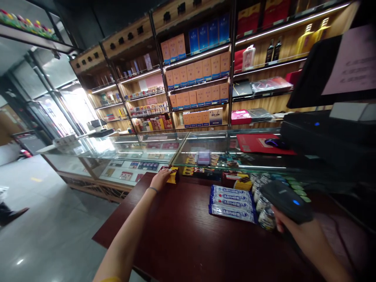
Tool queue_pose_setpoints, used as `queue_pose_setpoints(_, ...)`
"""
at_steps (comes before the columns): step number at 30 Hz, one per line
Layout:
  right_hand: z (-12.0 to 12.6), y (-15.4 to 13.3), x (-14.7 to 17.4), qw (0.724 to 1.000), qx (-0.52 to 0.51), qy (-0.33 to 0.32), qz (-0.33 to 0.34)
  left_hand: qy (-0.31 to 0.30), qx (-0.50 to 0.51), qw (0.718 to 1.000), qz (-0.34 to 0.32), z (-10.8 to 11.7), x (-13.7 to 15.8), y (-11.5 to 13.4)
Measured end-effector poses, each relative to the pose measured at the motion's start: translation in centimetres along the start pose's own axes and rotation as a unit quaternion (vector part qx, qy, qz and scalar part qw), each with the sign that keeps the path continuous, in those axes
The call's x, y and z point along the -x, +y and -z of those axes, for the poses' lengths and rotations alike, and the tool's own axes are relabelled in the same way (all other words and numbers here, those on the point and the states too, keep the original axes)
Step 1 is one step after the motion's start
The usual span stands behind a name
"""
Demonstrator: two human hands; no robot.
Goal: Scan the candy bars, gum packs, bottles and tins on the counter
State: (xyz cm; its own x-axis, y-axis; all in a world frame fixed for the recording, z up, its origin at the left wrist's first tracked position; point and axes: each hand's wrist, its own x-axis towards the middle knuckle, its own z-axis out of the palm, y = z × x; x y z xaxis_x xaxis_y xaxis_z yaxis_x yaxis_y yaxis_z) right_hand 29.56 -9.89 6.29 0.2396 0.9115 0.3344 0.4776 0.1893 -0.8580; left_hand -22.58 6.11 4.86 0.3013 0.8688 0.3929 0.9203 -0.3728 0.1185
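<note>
My left hand (160,179) reaches to the far left corner of the dark red counter (182,235). Its fingers close on a small stack of yellow packets (173,176) beside the glass case. My right hand (305,231) is wrapped around the handle of a black barcode scanner (286,200) with a blue light, held above the counter's right side. Blue and white wrapped bars (232,203) lie in a row between the hands. Several small jars (266,217) stand against them, partly hidden by the scanner. More yellow packets (243,182) lie behind the bars.
A glass display case (147,147) runs along the counter's back. On it are a red mat (249,143) and a mouse (276,143). A dark monitor (314,74) stands at right. Stocked shelves (199,74) line the wall; a person's shoe (17,214) shows at left.
</note>
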Motion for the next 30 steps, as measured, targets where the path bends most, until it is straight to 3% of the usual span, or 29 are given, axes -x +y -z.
queue_pose_setpoints(4, 0.7, 2.1, -0.8, 0.997, -0.012, -0.07, -0.013, 0.014, 0.005, 1.0, 0.023, 0.7, 0.2, 0.8)
queue_pose_setpoints(11, 1.2, 0.7, -0.6, 0.999, -0.048, 0.0, 0.006, 0.114, 0.039, 0.992, 0.034, -1.0, 0.2, 4.9)
queue_pose_setpoints(14, 1.6, -0.7, -0.4, 0.996, -0.066, 0.06, 0.003, 0.152, 0.069, 0.986, 0.021, -2.4, -0.3, 8.6)
queue_pose_setpoints(17, 2.2, -1.4, -0.5, 0.996, -0.057, 0.075, -0.006, 0.171, 0.107, 0.979, -0.007, -3.8, -1.2, 13.3)
queue_pose_setpoints(24, 3.1, -0.6, -1.1, 0.996, -0.063, 0.062, -0.031, 0.112, 0.156, 0.976, -0.106, -7.1, -3.6, 23.7)
queue_pose_setpoints(30, 3.4, -0.4, -1.3, 0.995, -0.07, 0.065, -0.036, 0.071, 0.159, 0.972, -0.155, -9.3, -5.9, 29.9)
